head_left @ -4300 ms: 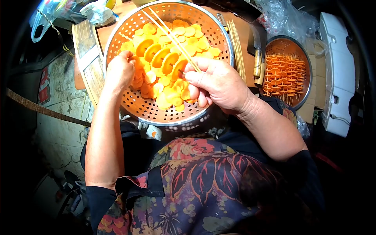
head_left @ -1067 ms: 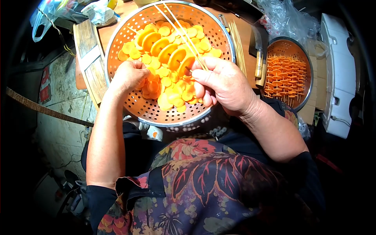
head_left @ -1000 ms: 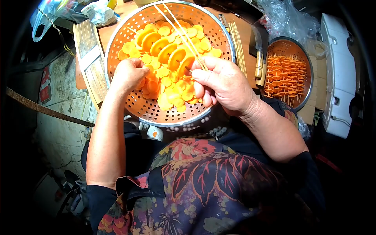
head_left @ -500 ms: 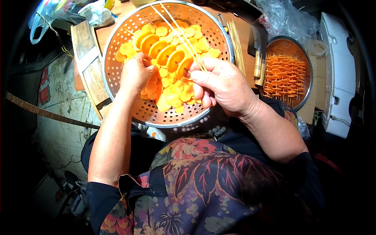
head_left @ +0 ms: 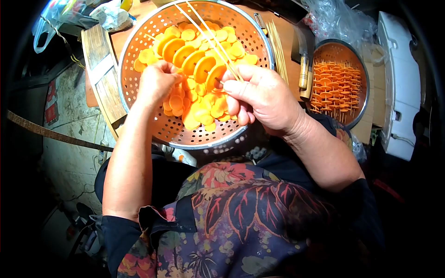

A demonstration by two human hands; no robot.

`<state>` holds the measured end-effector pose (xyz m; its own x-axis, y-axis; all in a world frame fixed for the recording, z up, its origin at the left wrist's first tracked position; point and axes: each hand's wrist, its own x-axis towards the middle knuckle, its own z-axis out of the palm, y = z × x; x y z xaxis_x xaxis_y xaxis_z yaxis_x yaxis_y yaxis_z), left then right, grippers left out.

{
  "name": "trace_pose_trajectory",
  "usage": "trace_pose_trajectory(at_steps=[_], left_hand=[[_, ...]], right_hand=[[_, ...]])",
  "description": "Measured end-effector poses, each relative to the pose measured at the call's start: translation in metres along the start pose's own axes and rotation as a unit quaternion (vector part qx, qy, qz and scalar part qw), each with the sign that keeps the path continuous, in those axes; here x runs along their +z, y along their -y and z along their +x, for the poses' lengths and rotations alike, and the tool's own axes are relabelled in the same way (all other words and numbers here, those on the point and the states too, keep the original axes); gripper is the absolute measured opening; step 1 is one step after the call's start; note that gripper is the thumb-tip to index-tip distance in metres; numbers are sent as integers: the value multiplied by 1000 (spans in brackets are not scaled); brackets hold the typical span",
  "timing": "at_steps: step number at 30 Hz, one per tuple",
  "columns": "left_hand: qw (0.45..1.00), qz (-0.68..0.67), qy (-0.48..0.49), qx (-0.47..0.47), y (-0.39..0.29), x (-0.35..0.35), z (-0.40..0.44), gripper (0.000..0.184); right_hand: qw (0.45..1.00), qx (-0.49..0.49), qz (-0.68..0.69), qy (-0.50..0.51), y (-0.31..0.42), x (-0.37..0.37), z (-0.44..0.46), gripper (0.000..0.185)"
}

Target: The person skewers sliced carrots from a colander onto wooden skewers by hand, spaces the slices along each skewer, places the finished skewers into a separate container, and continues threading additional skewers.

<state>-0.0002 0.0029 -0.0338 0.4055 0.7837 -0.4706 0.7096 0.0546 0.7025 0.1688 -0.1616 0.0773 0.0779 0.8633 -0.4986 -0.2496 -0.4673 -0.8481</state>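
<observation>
My right hand (head_left: 264,95) grips a skewer threaded with several spaced orange slices (head_left: 204,69), along with two bare sticks (head_left: 208,39) that point up and left. The threaded skewer slants over a large perforated colander (head_left: 132,55), its free tip showing at the upper left. Loose orange slices (head_left: 199,111) lie heaped in the colander below it. My left hand (head_left: 160,81) is closed just below the left part of the threaded slices, fingertips pinched together. What those fingertips hold, if anything, is too hidden to make out.
A smaller colander (head_left: 364,99) at the right holds several filled skewers (head_left: 336,88). Between the colanders lie bare sticks (head_left: 278,51) and a knife (head_left: 303,72). A wooden slicing board (head_left: 99,51) leans at the left. Plastic bags (head_left: 58,21) and a white foam box (head_left: 398,88) stand farther out.
My left hand has moved right and up, closer to the threaded slices, since about a second ago. Compared with the oldest frame, another slice is on the skewer. My right hand keeps its grip.
</observation>
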Motion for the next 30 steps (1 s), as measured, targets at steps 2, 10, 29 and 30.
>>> trace_pose_trajectory(at_steps=[2,10,29,30], left_hand=[[994,-97,25,-48,-17,-16,-9,12],[961,-63,270,9,-40,-53,-60,9],[981,151,69,101,-4,-48,-79,8],[983,145,24,111,1,-49,-67,8]], right_hand=[[1000,-4,25,-4,2,-1,-1,18],[999,-41,28,-7,-2,0,-8,17],[999,-38,17,16,-3,16,-5,17],[999,-37,16,16,-3,16,-3,17]])
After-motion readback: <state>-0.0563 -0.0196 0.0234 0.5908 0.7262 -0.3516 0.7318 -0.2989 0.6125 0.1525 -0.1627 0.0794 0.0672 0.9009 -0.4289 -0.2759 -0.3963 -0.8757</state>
